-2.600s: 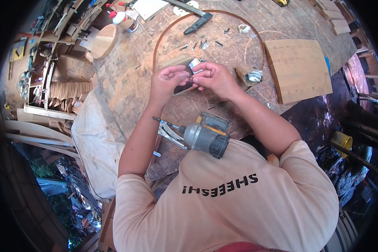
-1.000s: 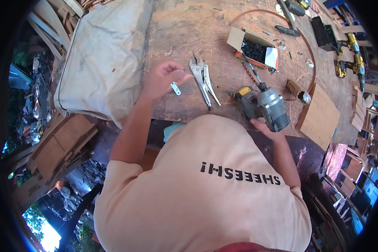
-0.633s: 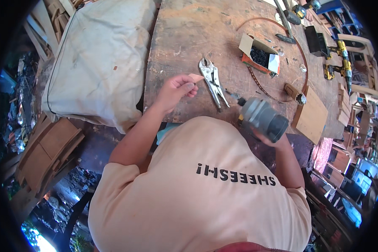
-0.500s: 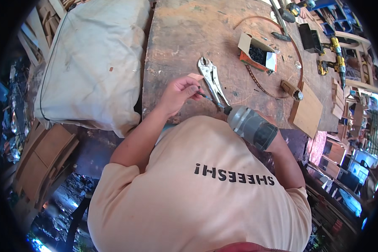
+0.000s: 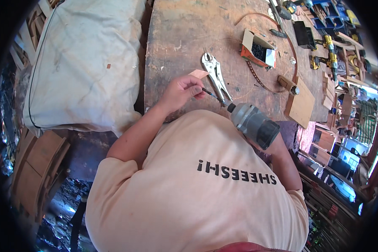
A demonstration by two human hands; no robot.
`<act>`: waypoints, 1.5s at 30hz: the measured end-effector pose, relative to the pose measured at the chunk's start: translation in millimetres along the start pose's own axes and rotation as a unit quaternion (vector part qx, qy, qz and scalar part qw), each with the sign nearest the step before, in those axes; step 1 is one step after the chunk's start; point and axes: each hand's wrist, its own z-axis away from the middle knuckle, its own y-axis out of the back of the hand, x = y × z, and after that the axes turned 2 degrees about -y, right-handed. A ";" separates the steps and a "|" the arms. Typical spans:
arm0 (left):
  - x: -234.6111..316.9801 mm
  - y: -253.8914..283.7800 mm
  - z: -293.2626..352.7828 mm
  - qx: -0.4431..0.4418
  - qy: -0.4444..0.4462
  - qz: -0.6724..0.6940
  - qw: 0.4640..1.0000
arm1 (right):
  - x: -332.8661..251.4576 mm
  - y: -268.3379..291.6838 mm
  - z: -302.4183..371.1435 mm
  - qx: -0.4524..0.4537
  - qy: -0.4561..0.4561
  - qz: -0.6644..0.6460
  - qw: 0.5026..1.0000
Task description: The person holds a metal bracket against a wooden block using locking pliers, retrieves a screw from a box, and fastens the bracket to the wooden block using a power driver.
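My left hand (image 5: 183,90) is closed in a pinch on a small dark screw (image 5: 205,90), held at the tip of a long thin driver bit. The bit runs from the black chuck of a grey power driver (image 5: 254,124), which points up and to the left over the bench edge. My right hand (image 5: 275,143) is wrapped round the driver's grip; the tool's body hides most of its fingers. Just beyond the bit lie silver locking pliers (image 5: 214,74) on the bench. A small piece of pale wood (image 5: 198,74) shows beside my left fingertips.
On the worn wooden workbench (image 5: 185,33) stands an open carton (image 5: 247,52) of dark screws. A brown curved strip (image 5: 295,50), a wood block (image 5: 300,105) and yellow drills (image 5: 329,50) lie to the right. A cloth-covered bundle (image 5: 84,67) sits to the left.
The view has shifted slightly, so the bench things sit a little differently in it. Both hands keep their hold on the screw and the driver.
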 end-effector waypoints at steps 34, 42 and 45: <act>20.3 23.8 14.4 -0.065 0.036 -0.444 0.893 | -45.4 -17.2 -90.5 -0.096 -0.211 0.136 0.963; 18.2 28.4 10.1 -0.068 0.034 -0.429 0.900 | -45.9 -17.9 -96.7 -0.102 -0.231 0.126 0.959; 18.2 29.3 10.1 -0.068 0.035 -0.423 0.903 | -47.7 -16.7 -100.6 -0.109 -0.242 0.127 0.956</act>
